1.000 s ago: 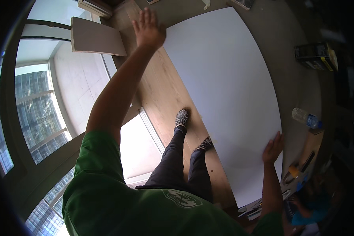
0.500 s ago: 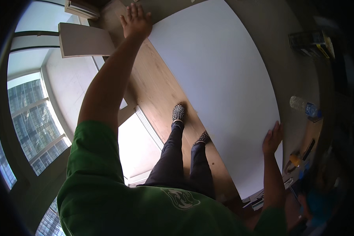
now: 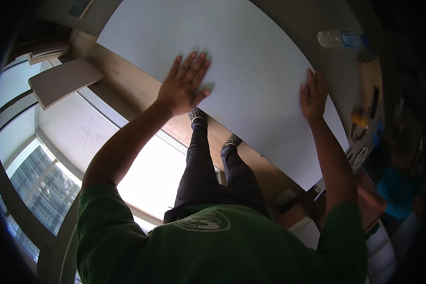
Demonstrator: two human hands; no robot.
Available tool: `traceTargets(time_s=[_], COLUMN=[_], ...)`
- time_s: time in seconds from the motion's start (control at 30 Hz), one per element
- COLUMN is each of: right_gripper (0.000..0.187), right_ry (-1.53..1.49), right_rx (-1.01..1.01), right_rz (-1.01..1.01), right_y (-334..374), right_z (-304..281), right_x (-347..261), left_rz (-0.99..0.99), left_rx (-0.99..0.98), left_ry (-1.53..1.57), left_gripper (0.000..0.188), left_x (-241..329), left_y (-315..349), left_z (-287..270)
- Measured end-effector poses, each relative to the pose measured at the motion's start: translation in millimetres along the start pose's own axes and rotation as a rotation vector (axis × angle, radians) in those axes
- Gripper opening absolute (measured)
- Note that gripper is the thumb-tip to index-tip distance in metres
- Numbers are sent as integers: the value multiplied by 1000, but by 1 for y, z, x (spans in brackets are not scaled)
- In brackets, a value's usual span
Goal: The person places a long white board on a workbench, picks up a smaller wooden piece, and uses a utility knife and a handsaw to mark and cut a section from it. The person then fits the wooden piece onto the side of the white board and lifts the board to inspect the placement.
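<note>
A large white panel (image 3: 251,71) lies flat across the upper middle of the head view. Over its near left edge is my left hand (image 3: 184,85), fingers spread, palm down on or just above the white face. My right hand (image 3: 314,94) rests near the panel's right edge with its fingers stretched out. Neither hand grips anything. Below the panel's near edge, my two patterned shoes (image 3: 196,113) show on the wooden floor.
A small board (image 3: 64,80) juts out at the left near windows (image 3: 45,184). Beyond the panel's right side lie a plastic bottle (image 3: 338,39), an orange object (image 3: 359,119) and a dark, slim object (image 3: 374,102). Blue cloth (image 3: 400,191) shows at the lower right.
My left hand has come off the panel's far left corner and now lies spread over its near part. My right hand has shifted along the right side. The whole view has turned.
</note>
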State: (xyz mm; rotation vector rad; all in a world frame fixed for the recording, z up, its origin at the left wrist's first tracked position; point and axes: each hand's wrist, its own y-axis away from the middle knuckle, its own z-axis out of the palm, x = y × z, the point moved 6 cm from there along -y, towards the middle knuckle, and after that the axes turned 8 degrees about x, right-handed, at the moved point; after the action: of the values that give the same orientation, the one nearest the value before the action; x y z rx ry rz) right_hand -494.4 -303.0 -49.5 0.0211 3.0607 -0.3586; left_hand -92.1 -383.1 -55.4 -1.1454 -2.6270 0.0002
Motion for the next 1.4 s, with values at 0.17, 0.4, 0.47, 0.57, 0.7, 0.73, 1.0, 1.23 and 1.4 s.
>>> traceTargets(time_s=[0.17,0.4,0.47,0.57,0.7,0.73,1.0,1.23,1.4], right_gripper=[54,53,53,53,53,54,57,57,54], right_ry=[-16,-38,9,24,-54,32,38,-55,-185], right_rx=[93,166,178,153,172,142,-78,-101,-74], right_rz=[-19,-22,-21,19,27,23,145,198,190], right_y=[7,13,16,16,15,10,17,9,22], right_z=[-3,0,3,3,-4,-2,1,-11,-13], right_x=[1,3,10,12,14,10,13,8,20], left_rz=[176,336,-18,-256,-560,-649,-511,-183,81], left_rx=[-100,-112,-64,73,248,252,206,28,-215], left_ry=[396,661,386,13,-220,-226,-170,89,276], left_gripper=[76,71,70,64,68,70,73,80,80], left_x=[209,357,273,151,1,-32,34,214,322], left_y=[35,68,31,17,30,36,45,81,79], left_z=[46,59,52,38,22,19,35,55,65])
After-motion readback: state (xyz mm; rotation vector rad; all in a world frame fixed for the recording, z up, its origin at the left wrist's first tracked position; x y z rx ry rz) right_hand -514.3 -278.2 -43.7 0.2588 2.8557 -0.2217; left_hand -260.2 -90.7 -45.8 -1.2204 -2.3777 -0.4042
